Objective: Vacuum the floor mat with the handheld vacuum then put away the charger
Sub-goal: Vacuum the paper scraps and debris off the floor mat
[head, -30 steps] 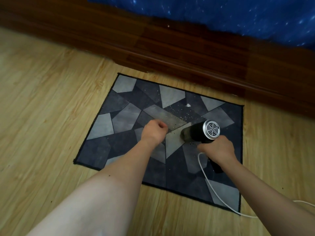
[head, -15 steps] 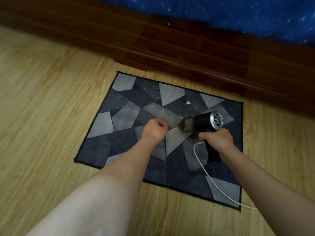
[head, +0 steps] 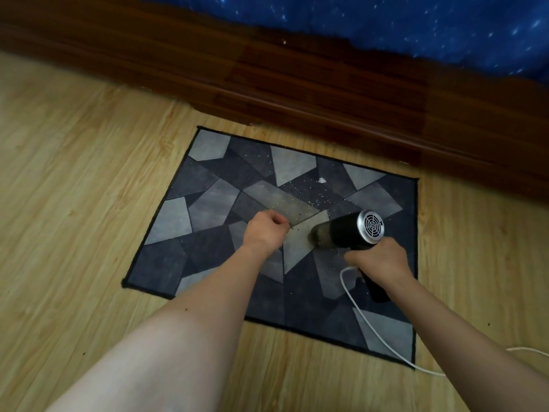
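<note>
Vacuum [head: 346,233] drawn back a touch toward the near edge of the mat [head: 178,221]; crumbs [head: 309,193] lie beyond it.

Since half a second ago, the vacuum has slid slightly nearer, the left grip [head: 264,233] with it. The right grip [head: 377,260] is clasped round the handle, and the white cord [head: 341,278] trails off near the mat's near right corner. The body lies crosswise, nozzle pointing left at the left grip, a clenched fist on the mat with nothing seen in it. The crumbs sit from the nozzle toward the far edge.
</note>
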{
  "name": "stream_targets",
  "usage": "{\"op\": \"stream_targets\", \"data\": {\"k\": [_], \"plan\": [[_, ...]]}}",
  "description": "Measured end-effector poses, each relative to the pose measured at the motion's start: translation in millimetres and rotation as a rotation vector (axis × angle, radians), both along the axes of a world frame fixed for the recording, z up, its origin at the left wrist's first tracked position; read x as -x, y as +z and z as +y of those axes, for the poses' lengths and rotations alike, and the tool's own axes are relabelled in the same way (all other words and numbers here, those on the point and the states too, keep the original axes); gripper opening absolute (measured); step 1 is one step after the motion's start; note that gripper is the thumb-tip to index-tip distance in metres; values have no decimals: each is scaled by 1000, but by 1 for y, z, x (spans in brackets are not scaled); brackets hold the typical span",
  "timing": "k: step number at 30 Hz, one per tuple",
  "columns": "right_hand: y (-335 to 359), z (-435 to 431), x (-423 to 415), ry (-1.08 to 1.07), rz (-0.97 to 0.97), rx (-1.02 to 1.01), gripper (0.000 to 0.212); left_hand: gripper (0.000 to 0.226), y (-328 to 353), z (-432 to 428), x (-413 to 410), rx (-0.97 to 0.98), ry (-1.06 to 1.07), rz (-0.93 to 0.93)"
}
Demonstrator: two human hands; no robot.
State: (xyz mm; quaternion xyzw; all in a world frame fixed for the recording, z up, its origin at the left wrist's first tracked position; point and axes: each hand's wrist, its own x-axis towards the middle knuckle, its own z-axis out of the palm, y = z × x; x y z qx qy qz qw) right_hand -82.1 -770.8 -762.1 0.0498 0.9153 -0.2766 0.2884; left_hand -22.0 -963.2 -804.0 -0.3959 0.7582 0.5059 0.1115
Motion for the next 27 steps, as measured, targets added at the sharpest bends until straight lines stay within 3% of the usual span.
{"op": "stream_targets", "data": {"k": [10,13,17,23,27], "plan": [[-12,-22,-1,-57,93,63,15,9,-5,3,-1,16,-7,-19],[-17,-32,2,-137,96,98,19,22,-6,3,0,26,-44,-21],[-21,-43,10,-193,99,106,19,49,-3,2,4,167,-242,7],[-19,-57,29,-219,95,140,21,60,2,-5,10,273,-375,20],[-18,-64,42,-246,73,130,35,65,1,-9,12,295,-418,20]]}}
